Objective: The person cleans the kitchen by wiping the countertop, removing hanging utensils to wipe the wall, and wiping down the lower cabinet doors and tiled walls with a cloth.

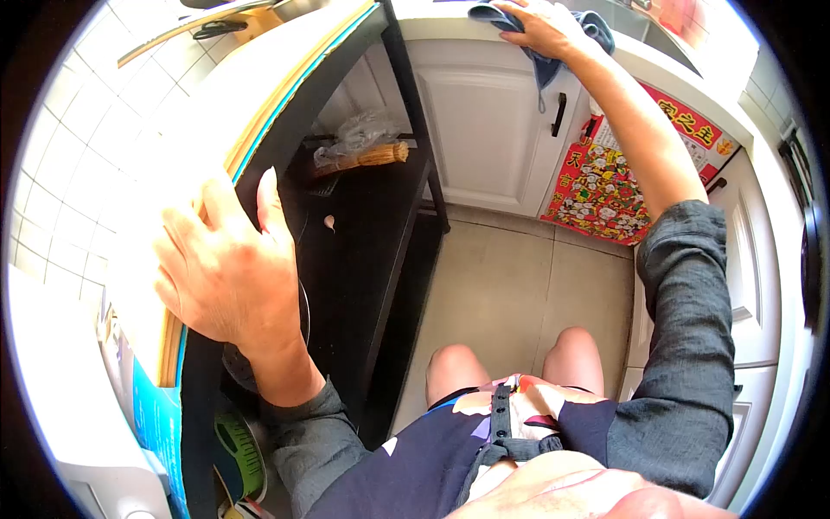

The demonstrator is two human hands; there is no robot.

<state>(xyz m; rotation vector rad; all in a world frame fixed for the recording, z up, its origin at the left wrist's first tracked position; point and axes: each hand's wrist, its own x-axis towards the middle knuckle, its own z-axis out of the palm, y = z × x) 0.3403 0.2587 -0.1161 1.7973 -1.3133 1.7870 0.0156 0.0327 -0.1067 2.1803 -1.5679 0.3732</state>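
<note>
My left hand [229, 259] rests over the edge of a stack of flat boards [285, 73] on top of a black shelf unit [346, 268], its thumb raised and fingers spread. Far off at the top, my right hand [549, 28] lies on a dark blue cloth [595, 30] at the counter edge [432, 24], fingers reaching over the fabric. Part of the cloth hangs down in front of a white cabinet door [484, 130].
Inside the shelf unit lie a straw brush [380, 156], a clear plastic bag [359, 134] and a garlic clove [329, 223]. A red printed poster [601, 190] covers a cabinet front at right. A sink [644, 30] is at the top right.
</note>
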